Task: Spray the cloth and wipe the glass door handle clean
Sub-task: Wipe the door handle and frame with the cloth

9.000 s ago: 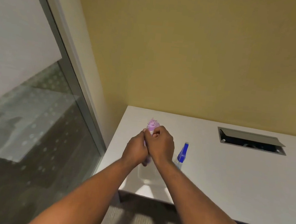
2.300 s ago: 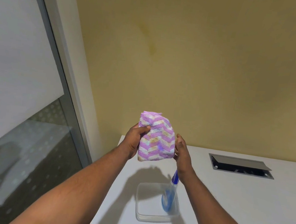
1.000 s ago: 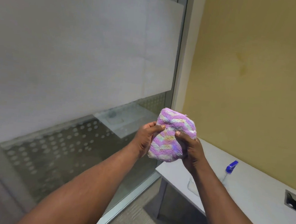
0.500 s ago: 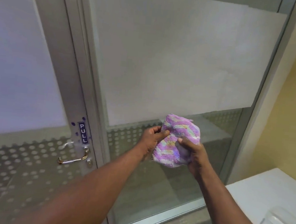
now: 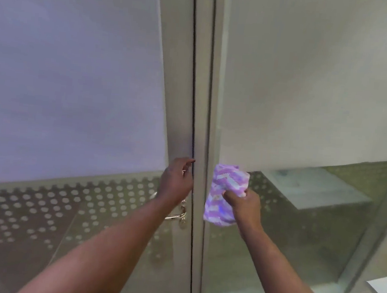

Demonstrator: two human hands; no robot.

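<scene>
One cloth [image 5: 226, 195], purple and bunched, sits at frame centre, pinched by our right hand [image 5: 244, 204] fingers [image 5: 230, 193]. Left of it, our left hand [image 5: 176, 180] curls loosely against the door frame [image 5: 201, 100], covering most of the handle [image 5: 176, 216].

Cloth and door handle, at the glass door.

Cloth [image 5: 225, 194]: purple-and-white zigzag weave, bunched into a loose wad, held up by its right side in front of the fixed glass pane, just right of the door frame. Door handle [image 5: 176, 216]: metal lever on the door's edge stile, mostly hidden behind a forearm; only its curved right end shows.
</scene>
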